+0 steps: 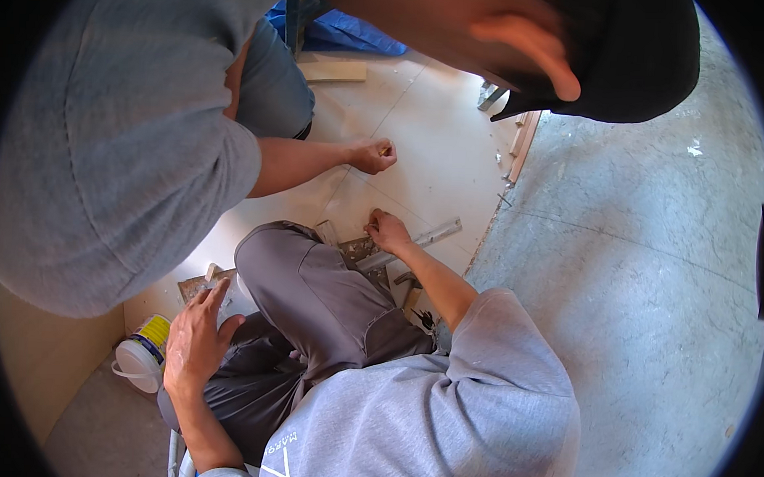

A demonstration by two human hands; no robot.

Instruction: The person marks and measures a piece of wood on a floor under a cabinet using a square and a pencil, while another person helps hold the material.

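My left hand (195, 343) is raised beside my bent left knee, its fingers stretched out and holding nothing. Out past my knee, my right hand (388, 232) is low over the pale floor panel (439, 169), with its fingers pinched together. Whatever may be between those fingertips is too small to make out. A long metal straightedge (439, 231) lies beneath my right wrist. Close to it is a hammer (408, 279), partly hidden by my leg. A co-worker's hand (374, 156) is closed around something small and yellowish, just beyond my right hand.
The co-worker in a grey shirt (124, 145) and dark cap (649, 63) leans in from the left and far side. A white bucket (139, 363) lies at left. Grey flooring (623, 331) spans the right, wood strips (524, 147) along its edge. A board (333, 71) lies at back.
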